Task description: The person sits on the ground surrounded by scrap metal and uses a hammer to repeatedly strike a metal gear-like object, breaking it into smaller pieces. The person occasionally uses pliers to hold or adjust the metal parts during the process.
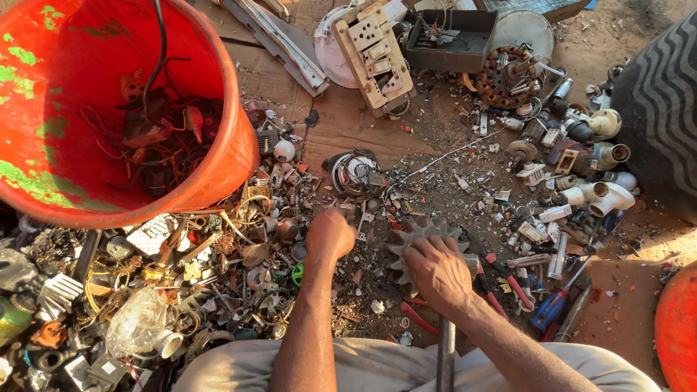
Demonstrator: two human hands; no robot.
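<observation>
While pressed flat beneath the right hand (438, 272), toothed metal gear (417, 250) lying on littered ground: likely heavy, rigid, sharp-edged, best taken by its rim. Left hand (330, 234) fisted, grip closed, contents hidden, just left of gear.

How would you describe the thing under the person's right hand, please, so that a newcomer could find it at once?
Start at the big orange bucket at upper left, then go down and right to the person's right hand. Beneath it lies a grey metal gear. Its wide toothed rim sets it apart from the small scraps and the red-handled pliers beside it.
</observation>
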